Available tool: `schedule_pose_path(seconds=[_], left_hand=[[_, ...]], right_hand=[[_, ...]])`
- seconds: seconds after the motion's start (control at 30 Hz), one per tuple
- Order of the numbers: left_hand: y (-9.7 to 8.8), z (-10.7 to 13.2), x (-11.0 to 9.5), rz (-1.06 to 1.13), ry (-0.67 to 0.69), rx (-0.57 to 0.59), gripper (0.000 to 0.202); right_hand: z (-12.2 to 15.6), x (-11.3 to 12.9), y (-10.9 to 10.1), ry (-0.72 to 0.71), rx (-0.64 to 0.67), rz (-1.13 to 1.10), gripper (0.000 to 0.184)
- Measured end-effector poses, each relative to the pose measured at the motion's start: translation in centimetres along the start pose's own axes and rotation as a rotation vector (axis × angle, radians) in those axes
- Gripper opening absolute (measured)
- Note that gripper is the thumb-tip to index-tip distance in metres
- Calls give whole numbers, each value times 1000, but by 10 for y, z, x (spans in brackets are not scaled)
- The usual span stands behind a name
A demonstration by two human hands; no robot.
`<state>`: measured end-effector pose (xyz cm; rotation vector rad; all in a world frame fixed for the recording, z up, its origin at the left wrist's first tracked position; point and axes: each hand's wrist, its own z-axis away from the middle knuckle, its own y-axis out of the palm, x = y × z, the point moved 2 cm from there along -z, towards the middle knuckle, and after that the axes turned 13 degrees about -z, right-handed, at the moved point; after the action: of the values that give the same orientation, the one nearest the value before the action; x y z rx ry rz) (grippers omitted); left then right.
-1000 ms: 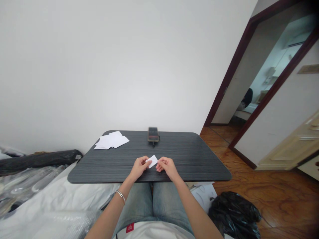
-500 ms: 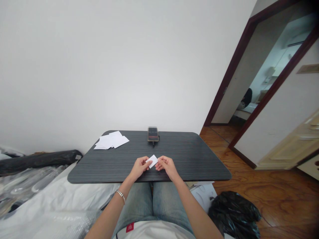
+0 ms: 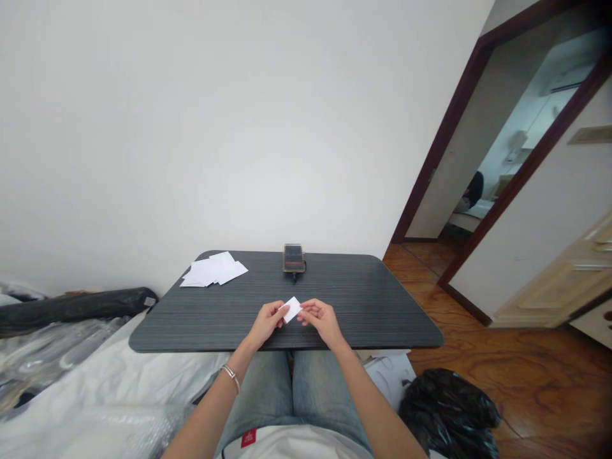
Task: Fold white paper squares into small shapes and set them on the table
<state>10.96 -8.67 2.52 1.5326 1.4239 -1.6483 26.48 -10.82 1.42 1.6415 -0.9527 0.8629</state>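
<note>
Dk tabletop: wht paper in L hand

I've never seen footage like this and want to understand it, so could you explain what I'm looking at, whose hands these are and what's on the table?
There's no machine here, just a person working with a bare left hand and right hand. Every picture comes from one camera worn on that person's head, looking forward and down, which is why the arms reach in from the bottom edge.

The left hand holds a small white piece of paper. The right hand's fingertips are at its right corner, though it's too small to tell whether they grip it.

On the dark table, a loose pile of white paper lies at the far left. A small dark device stands near the middle of the far edge, close to the wall.
</note>
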Motion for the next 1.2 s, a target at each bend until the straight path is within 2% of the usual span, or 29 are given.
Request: schedule_pose_path(seconds=[0.2, 0.4, 0.57, 0.7, 0.9, 1.0, 1.2], left_hand=[[1, 1, -3, 9, 24, 13, 35], [2, 2, -7, 87, 23, 8, 25], [1, 2, -7, 134, 53, -41, 40], [0, 1, -2, 79, 11, -37, 27], [1, 0, 3, 77, -11, -44, 24], [1, 0, 3, 80, -9, -67, 24], [1, 1, 1, 56, -14, -83, 25]], right_hand=[[-1, -3, -4, -19, -27, 13, 18], [-1, -3, -5, -23, -59, 24, 14], [0, -1, -4, -32, -93, 30, 11], [0, -1, -4, -45, -89, 35, 10], [0, -2, -4, -61, -73, 63, 12], [-1, -2, -3, -27, -58, 41, 17], [-5, -4, -1, 160, -87, -39, 30]])
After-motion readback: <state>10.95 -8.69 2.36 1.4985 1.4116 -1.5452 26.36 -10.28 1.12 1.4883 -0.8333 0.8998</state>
